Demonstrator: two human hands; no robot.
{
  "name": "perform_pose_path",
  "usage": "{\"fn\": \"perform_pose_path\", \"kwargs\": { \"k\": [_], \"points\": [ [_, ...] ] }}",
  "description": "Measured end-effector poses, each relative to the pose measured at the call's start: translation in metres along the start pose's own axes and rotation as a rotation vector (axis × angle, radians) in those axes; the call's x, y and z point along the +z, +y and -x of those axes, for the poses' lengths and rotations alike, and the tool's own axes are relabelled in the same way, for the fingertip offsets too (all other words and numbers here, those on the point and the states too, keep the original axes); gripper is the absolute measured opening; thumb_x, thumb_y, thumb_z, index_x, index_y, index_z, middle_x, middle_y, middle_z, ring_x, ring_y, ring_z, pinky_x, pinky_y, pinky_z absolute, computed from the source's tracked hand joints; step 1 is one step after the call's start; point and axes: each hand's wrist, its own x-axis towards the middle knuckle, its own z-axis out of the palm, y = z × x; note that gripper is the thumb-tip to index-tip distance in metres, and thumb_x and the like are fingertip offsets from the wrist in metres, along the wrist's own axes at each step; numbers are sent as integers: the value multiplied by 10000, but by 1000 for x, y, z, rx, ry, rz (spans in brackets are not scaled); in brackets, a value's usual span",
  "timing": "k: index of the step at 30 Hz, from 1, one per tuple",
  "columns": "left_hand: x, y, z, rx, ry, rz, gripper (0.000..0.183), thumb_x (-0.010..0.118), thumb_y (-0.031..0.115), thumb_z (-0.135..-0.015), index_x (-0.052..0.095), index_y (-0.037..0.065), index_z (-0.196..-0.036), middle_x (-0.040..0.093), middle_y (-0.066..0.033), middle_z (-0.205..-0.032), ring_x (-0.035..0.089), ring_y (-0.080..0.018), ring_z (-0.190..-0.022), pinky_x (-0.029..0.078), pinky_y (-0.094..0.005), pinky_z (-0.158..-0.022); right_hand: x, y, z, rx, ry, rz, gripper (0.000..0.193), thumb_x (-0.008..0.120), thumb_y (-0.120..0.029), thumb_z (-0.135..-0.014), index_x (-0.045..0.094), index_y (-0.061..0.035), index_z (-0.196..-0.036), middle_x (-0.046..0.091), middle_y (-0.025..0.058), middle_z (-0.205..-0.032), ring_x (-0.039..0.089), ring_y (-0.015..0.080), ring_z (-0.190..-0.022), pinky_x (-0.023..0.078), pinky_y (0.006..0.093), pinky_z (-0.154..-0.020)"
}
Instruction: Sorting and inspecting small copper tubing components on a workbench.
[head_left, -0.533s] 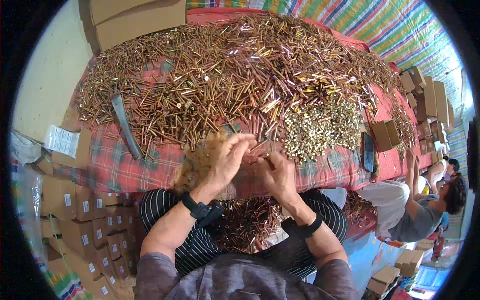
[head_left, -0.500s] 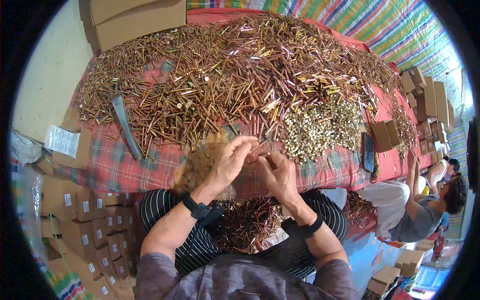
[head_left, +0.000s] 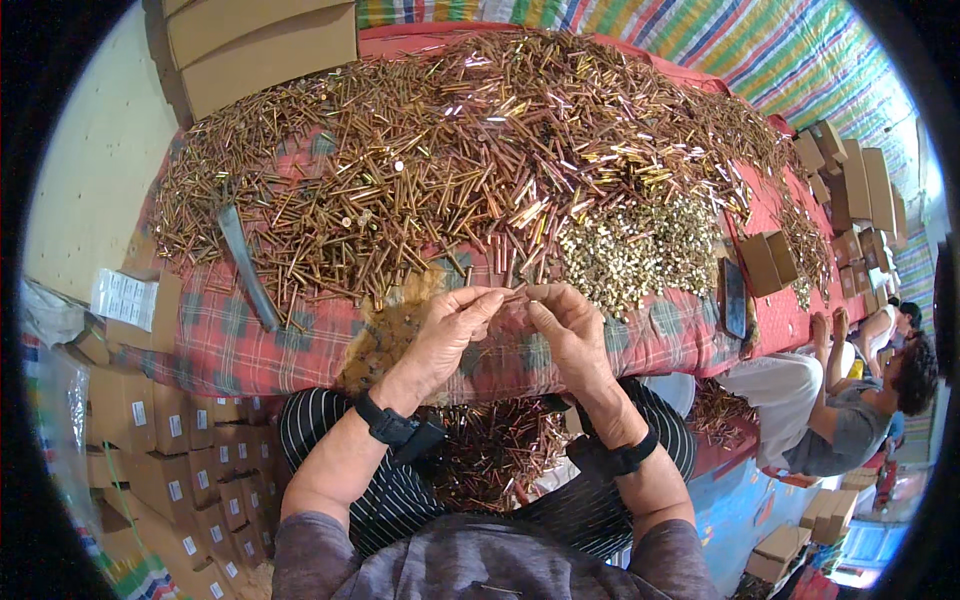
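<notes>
- Nearest the camera, a heap of coppery metal pins [head_left: 490,450] lay in the person's striped lap, below the tabletop [head_left: 240,345] edge.
- The left hand [head_left: 445,335] and right hand [head_left: 570,335] met at the tabletop edge, fingers closed in pinches on one thin brass rod [head_left: 515,293] held level between them.
- A risk I judged: the slim rod could slip from so light a pinch and drop among the lap pins, where it would be hard to pick out again.
- Another: a sleeve or wrist might brush the big pile of brass rods [head_left: 450,170] and roll pieces off the checked cloth.
- To the right sat a mound of small pale caps [head_left: 640,250]; a grey blade-like tool [head_left: 245,265] lay to the left.
- Small brown cartons with white labels [head_left: 160,440] were stacked at lower left; a white printed sheet [head_left: 122,297] lay on one.
- Farther off, plain large cartons [head_left: 260,45] stood at the top, more brown boxes [head_left: 850,190] at far right.
</notes>
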Motion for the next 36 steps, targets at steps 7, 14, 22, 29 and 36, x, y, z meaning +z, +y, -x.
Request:
{"fn": "perform_pose_path", "kwargs": {
  "k": [7, 14, 22, 29, 36],
  "points": [
    [2, 4, 1, 5, -5, 87, 162, 635, 154, -865, 618, 19, -954, 566, 10, -737, 423, -28, -589, 324, -171, -528, 3, -7, 1, -55, 0, -30, 157, 564, -22, -887, 582, 14, -1038, 626, 31, -914, 576, 85, -796, 482, 238, -728],
    [-3, 4, 3, 46, -39, 72, 171, 627, 141, -859, 610, 8, -964, 637, -38, -815, 482, -32, -641, 374, -175, -568, 7, -4, 2, -97, 30, 122, 162, 574, -41, -887, 602, 15, -1037, 615, 23, -885, 575, 78, -801, 473, 215, -727],
    [-4, 1, 1, 29, -8, 83, 142, 635, 132, -855, 620, 27, -949, 631, -14, -815, 491, -19, -665, 371, -161, -564, 8, -7, 1, -26, 31, -38, 125, 564, -55, -897, 607, 16, -991, 638, 32, -846, 589, 88, -763, 487, 227, -716],
    [-3, -2, 1, 24, -7, 100, 145, 648, 133, -842, 615, 30, -939, 622, -6, -806, 490, -20, -650, 365, -160, -559, 9, -6, 2, -85, 1, 27, 106, 579, -32, -883, 604, 4, -980, 641, 23, -852, 588, 75, -775, 489, 228, -720],
    [-2, -2, 2, 30, 13, 49, 114, 643, 112, -836, 597, 48, -918, 580, 10, -783, 462, -23, -641, 358, -153, -553, 10, 1, 3, -95, -11, 120, 136, 548, -2, -893, 590, 14, -1022, 637, 54, -955, 604, 105, -820, 500, 249, -768]
  ]
}}
